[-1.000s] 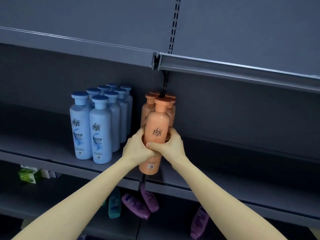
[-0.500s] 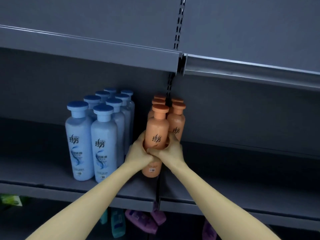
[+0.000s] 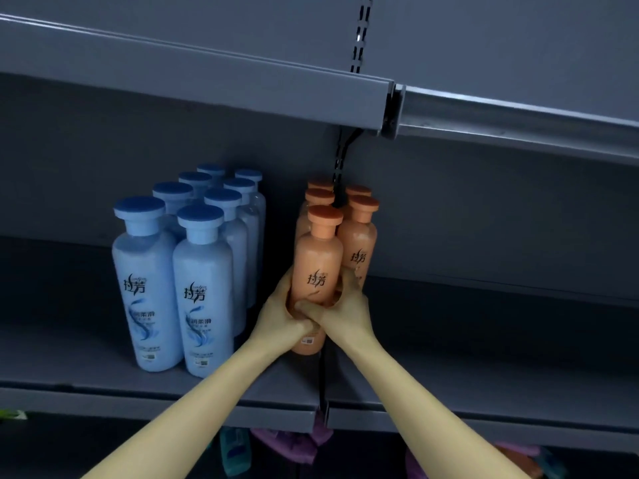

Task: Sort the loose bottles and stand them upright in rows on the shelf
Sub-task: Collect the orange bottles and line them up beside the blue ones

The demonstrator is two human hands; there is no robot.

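A: Entry?
B: One orange bottle; smooth matte plastic, rounded shoulders, flat disc cap; upright on shelf; left hand and right hand both wrapped round its lower body.
A: Neighbours?
B: Four orange bottles just behind the fingers; blue bottles left of them.

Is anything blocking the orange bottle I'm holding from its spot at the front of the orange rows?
Nothing visible does. The left hand and right hand grip the orange bottle directly in front of the orange rows, low over the shelf; the blue bottles stand apart to its left.
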